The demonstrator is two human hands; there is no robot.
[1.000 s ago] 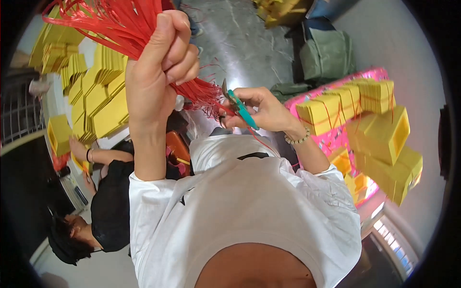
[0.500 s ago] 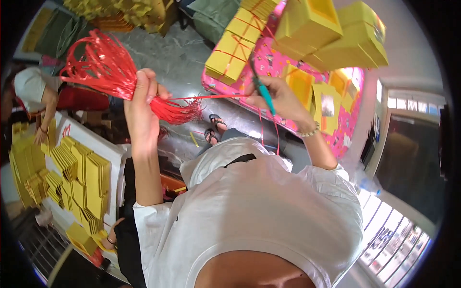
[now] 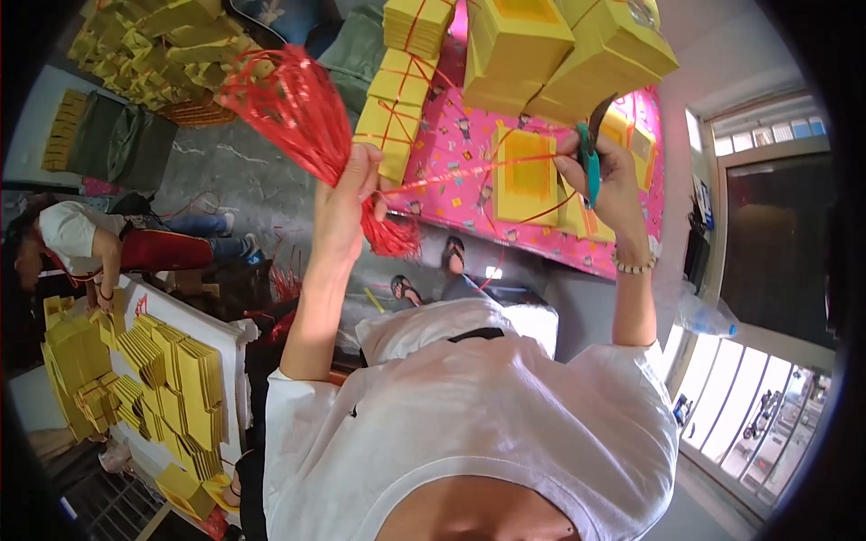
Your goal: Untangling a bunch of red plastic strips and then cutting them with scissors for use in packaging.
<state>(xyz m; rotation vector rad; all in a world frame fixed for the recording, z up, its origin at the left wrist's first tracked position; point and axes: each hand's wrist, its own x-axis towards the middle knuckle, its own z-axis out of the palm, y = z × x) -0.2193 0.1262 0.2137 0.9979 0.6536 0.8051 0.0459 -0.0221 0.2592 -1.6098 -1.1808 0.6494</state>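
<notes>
My left hand (image 3: 341, 203) is closed round a bundle of shiny red strapping ribbon (image 3: 298, 108). Loops of it fan out above the fist, and frayed ends hang below. One red strand (image 3: 469, 171) runs tight from there to my right hand (image 3: 606, 176). That hand pinches the strand and also grips a teal-handled tool (image 3: 593, 171) with a dark pointed blade; whether it is scissors I cannot make out. Just beneath the strand, a yellow paper box (image 3: 526, 176) lies on the pink patterned table (image 3: 456, 194).
Yellow stacks (image 3: 394, 117) tied with red ribbon stand at the table's left edge, with tall yellow blocks (image 3: 514, 63) behind. At left, a co-worker (image 3: 90, 234) is beside a white table (image 3: 236, 361) with folded yellow pieces (image 3: 171, 379). A barred window (image 3: 744, 433) is at right.
Both hands have moved right in the picture, the right one farther, so the strand between them is longer. The view has shifted, showing more of the floor and the co-worker.
</notes>
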